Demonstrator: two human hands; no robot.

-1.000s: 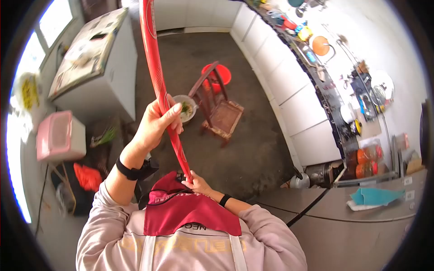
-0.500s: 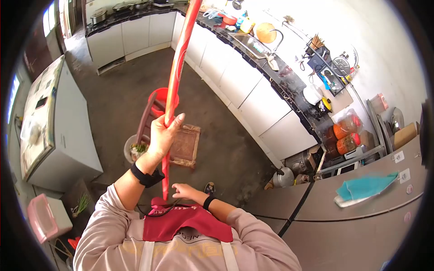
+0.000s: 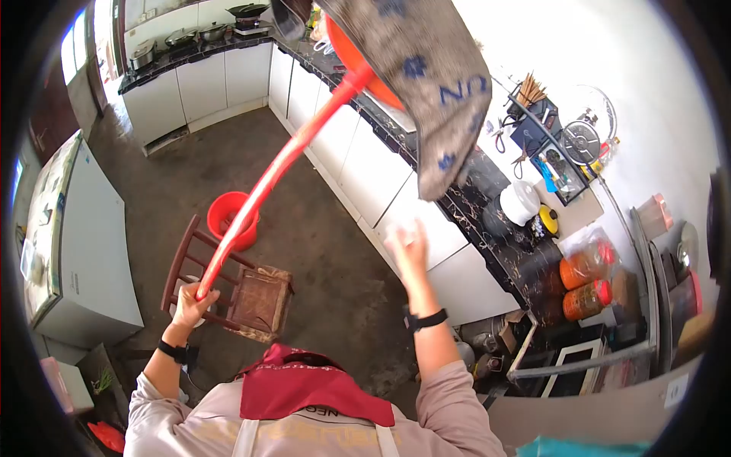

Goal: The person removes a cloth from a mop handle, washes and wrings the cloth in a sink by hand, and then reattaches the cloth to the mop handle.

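Note:
My left hand is wrapped round the lower end of a long red pole, the handle of a mop. The handle slants up to the right and ends in an orange-red head. Over that head hangs a grey cloth with dark blue letters and flower marks, its lower corner dangling in front of the counter. My right hand is raised below the cloth, apart from it and from the handle. Its fingers look spread and hold nothing, though motion blurs them.
A wooden chair and a red bucket stand on the floor ahead. White cabinets with a black counter run along the right. A white chest appliance is at left. Jars stand at the right.
The mop's head and cloth have come into view at the top. The handle now leans right. My left hand is lower and further left; my right hand has risen to the right.

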